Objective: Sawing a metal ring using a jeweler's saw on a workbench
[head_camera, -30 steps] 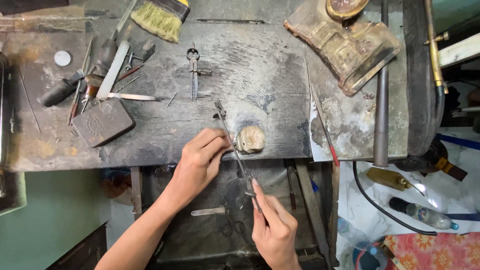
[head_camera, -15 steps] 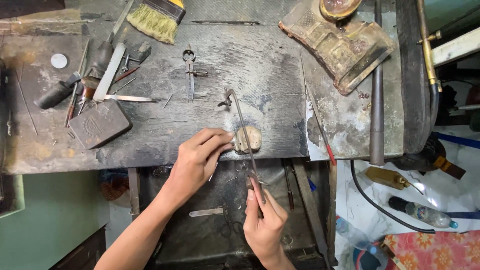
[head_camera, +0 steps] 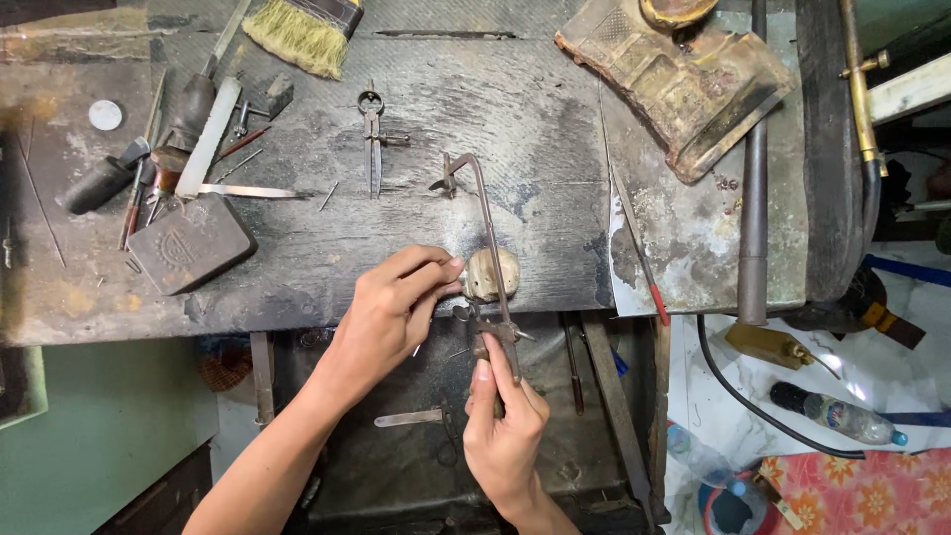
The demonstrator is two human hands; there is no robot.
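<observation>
My right hand [head_camera: 503,421] grips the handle of a small metal frame saw [head_camera: 484,218], whose frame reaches up over the dark, worn workbench [head_camera: 416,248]. My left hand [head_camera: 391,312] pinches a small piece, too small to make out, against a rounded wooden peg [head_camera: 492,271] at the bench's front edge. The saw's lower clamp sits just below the peg, between my two hands.
A pair of dividers [head_camera: 372,139] lies behind the saw. At the left are a metal block [head_camera: 191,244], a blade [head_camera: 248,191], several hand tools [head_camera: 149,159] and a brush [head_camera: 302,28]. A brown scorched block [head_camera: 674,74] and a long rod [head_camera: 755,188] lie right. A bottle [head_camera: 832,414] lies on the floor.
The saw has moved up and away from me over the bench, and my right hand has risen toward the peg. My left hand stays pinched at the peg.
</observation>
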